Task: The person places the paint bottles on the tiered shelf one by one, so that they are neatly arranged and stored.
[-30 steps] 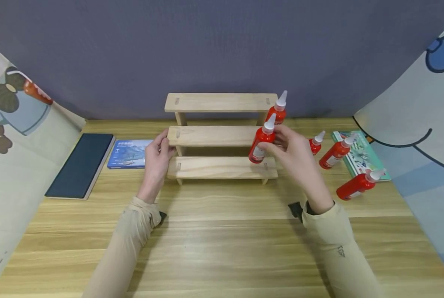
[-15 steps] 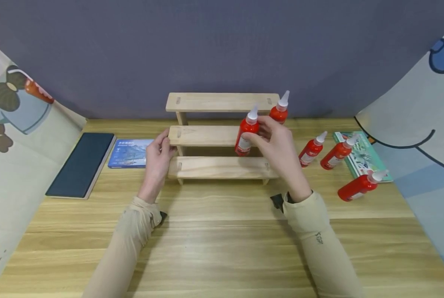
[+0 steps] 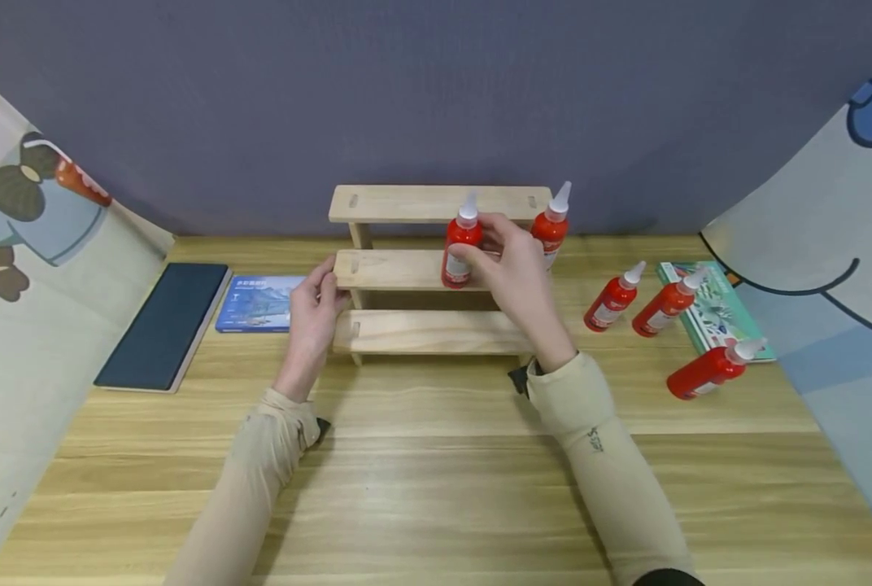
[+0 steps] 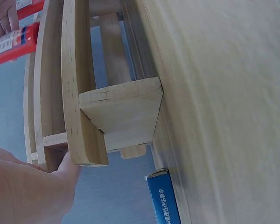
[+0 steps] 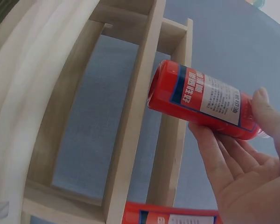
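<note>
A three-step wooden display rack stands at the back of the table. My left hand grips the left end of its middle step, and the left wrist view shows my thumb against that wood. Between thumb and fingers, my right hand holds a red bottle with a white pointed nozzle upright at the middle step; whether its base touches the wood I cannot tell. A second red bottle is at the rack's right end, partly hidden by my right hand.
Several red bottles, one of them set nearer me, stand on the table right of the rack beside a green book. To the left lie a blue box and a dark notebook. A grey wall rises behind.
My right hand has carried its bottle leftward along the middle step, uncovering more of the bottle at the rack's right end. My left hand has kept its grip on the rack.
</note>
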### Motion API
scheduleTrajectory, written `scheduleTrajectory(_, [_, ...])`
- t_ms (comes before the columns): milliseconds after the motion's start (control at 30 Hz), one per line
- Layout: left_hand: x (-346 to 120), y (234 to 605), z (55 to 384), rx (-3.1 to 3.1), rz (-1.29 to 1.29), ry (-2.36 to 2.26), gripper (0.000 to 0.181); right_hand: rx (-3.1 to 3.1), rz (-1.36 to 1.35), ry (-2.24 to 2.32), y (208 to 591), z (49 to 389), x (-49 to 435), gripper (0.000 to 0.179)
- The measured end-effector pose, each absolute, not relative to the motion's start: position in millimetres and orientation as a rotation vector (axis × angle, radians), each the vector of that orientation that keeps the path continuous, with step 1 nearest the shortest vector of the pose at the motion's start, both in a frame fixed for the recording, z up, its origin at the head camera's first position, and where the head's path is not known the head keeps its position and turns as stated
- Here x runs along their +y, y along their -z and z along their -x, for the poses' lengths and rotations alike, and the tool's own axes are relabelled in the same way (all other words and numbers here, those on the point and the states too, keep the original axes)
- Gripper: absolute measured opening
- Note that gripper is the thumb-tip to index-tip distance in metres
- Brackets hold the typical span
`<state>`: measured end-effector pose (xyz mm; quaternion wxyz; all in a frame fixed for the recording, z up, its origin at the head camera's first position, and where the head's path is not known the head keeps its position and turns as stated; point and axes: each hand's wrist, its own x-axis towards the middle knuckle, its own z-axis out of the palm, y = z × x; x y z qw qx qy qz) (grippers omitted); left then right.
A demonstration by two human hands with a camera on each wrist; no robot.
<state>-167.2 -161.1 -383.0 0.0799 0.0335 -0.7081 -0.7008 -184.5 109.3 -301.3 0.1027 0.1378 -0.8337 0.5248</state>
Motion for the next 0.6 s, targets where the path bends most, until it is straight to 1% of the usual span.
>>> scheduleTrajectory(600, [-161, 384, 167, -2.145, -0.102, 2.064, 0.047, -2.515, -0.41, -1.442, 301, 199, 93, 0.052])
